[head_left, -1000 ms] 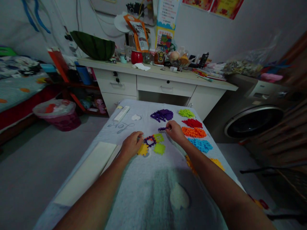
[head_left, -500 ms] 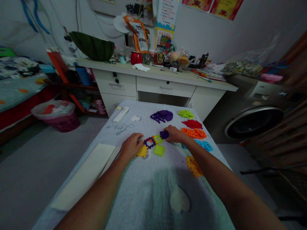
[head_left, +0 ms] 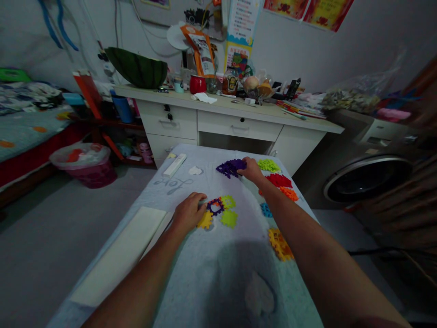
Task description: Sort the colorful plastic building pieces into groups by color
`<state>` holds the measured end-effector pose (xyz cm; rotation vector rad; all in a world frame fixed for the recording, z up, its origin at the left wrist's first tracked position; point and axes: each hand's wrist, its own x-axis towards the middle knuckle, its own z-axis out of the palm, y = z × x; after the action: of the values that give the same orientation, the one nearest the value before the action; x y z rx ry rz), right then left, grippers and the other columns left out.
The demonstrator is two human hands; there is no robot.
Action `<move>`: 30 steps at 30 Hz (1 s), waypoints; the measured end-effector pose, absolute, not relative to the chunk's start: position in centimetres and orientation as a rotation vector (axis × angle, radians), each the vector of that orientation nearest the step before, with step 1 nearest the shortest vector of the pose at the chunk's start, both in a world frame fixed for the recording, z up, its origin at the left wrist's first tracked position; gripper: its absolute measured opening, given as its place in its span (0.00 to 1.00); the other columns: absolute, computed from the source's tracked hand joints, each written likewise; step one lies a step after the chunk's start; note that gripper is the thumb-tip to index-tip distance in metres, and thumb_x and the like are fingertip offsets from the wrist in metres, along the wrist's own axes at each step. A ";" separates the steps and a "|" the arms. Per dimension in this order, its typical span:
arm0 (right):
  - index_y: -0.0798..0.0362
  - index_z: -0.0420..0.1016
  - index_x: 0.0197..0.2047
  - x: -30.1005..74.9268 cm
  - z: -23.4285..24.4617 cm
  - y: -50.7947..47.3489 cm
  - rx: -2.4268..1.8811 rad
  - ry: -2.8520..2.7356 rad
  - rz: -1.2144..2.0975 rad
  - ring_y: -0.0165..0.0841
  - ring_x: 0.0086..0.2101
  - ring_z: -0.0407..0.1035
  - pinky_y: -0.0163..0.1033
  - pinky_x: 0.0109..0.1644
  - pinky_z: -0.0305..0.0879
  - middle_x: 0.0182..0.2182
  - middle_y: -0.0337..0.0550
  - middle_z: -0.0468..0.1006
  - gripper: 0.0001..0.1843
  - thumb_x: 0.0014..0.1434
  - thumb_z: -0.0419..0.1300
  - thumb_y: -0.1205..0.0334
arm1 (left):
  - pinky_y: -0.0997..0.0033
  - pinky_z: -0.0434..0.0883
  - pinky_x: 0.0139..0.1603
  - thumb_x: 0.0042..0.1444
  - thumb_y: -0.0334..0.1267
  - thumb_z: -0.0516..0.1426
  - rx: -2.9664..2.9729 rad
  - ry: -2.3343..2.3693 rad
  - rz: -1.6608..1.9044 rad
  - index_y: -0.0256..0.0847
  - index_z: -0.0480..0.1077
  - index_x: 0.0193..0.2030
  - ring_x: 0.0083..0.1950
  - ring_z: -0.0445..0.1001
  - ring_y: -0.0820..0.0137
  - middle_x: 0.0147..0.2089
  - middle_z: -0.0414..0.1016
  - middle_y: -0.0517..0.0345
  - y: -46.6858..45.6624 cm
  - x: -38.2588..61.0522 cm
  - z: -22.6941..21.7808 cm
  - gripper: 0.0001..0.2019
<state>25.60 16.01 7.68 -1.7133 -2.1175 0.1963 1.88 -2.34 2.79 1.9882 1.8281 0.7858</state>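
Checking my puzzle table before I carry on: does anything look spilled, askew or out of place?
Nothing stands out. The purple pile at the right hand, the green pile, red pile and orange pile lie apart, sorted by colour, on the cloth. The joined pieces lie flat at the left hand.

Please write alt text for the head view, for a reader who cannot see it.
A person's right hand touches a pile of purple plastic pieces on a cloth-covered table, while the left hand rests on a small joined cluster of purple, yellow and green pieces. Some other coloured piles lie nearby.
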 end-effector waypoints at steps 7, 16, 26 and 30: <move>0.51 0.72 0.51 22.4 7.1 17.1 -1.700 -2.168 0.095 0.39 0.46 0.67 0.41 0.51 0.64 0.48 0.49 0.69 0.22 0.52 0.66 0.62 | 0.66 0.69 0.50 0.59 0.37 0.52 2.008 1.843 0.764 0.42 0.71 0.49 0.50 0.74 0.64 0.50 0.74 0.53 -2.4 1.9 2.9 0.13; 0.47 0.75 0.52 21.6 7.0 16.6 -1.755 -2.173 0.094 0.44 0.52 0.62 0.48 0.55 0.61 0.56 0.47 0.69 0.18 0.58 0.62 0.58 | 0.66 0.69 0.48 0.59 0.37 0.52 2.027 1.835 0.766 0.42 0.72 0.48 0.49 0.75 0.64 0.49 0.74 0.53 -2.5 1.9 3.0 0.13; 0.53 0.74 0.51 24.1 8.6 11.8 -1.462 -2.282 0.204 0.41 0.51 0.65 0.46 0.57 0.61 0.51 0.51 0.72 0.17 0.57 0.60 0.67 | 0.68 0.69 0.47 0.59 0.37 0.53 2.043 1.850 0.751 0.44 0.71 0.48 0.50 0.75 0.65 0.49 0.75 0.55 -2.5 1.8 3.0 0.12; 0.55 0.74 0.51 24.9 8.8 8.0 -1.204 -2.618 0.492 0.38 0.46 0.69 0.43 0.53 0.64 0.47 0.51 0.75 0.19 0.55 0.64 0.65 | 0.68 0.69 0.48 0.59 0.37 0.52 2.051 1.838 0.760 0.42 0.72 0.47 0.49 0.74 0.65 0.48 0.75 0.54 -2.5 1.9 3.0 0.12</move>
<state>24.94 7.99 8.76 -1.2043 -2.6184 0.4917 1.89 -2.46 2.97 2.0505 1.8385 0.7603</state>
